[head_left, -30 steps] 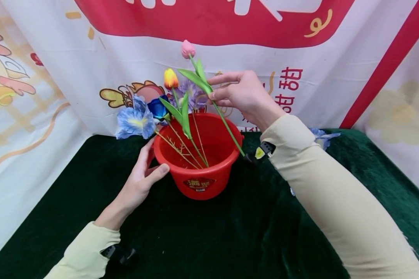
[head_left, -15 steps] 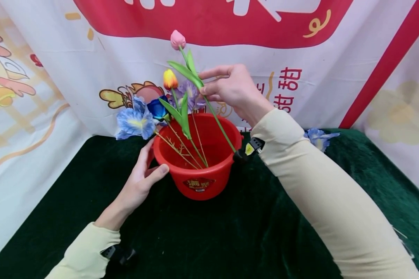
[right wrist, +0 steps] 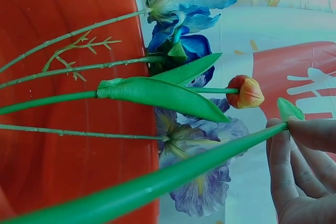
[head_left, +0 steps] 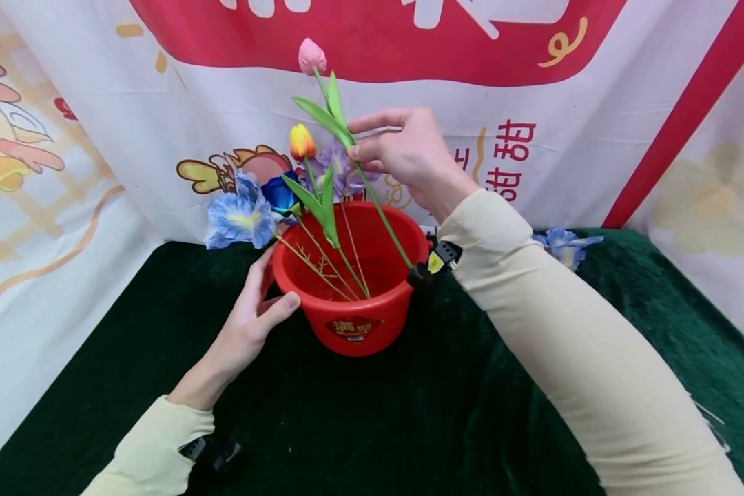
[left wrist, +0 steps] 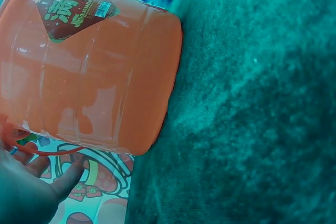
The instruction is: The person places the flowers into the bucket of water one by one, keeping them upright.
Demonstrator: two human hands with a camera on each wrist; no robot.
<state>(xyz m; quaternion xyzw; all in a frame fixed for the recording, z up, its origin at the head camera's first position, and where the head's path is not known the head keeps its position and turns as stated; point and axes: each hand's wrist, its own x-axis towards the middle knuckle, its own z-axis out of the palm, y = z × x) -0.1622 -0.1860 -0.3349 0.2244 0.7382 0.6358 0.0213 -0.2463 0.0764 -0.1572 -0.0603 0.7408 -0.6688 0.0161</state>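
A red plastic bucket point(head_left: 353, 324) stands on dark green cloth. My left hand point(head_left: 251, 313) rests against its left side, thumb extended along the rim and fingers against the outer wall. With thumb and fingertips, my right hand point(head_left: 403, 148) pinches the green stem of an artificial pink tulip point(head_left: 312, 56) just below its leaves, bloom up. The stem slants down to the right across the bucket's opening; its lower end is hidden at the wrist camera. In the bucket lean an orange-yellow tulip point(head_left: 302, 142), a light blue flower point(head_left: 242, 219), a dark blue rose point(head_left: 280, 193) and a purple flower point(head_left: 337, 169).
Another blue flower point(head_left: 565, 246) lies on the cloth point(head_left: 372, 427) at the back right, partly behind my right sleeve. A printed white and red backdrop point(head_left: 564, 138) rises behind the bucket and along the sides. Thin pale stems point(head_left: 709, 413) show by the right forearm.
My right hand has moved left and slightly up with the pink tulip, bringing its stem over the bucket's opening. The left hand and bucket have stayed still.
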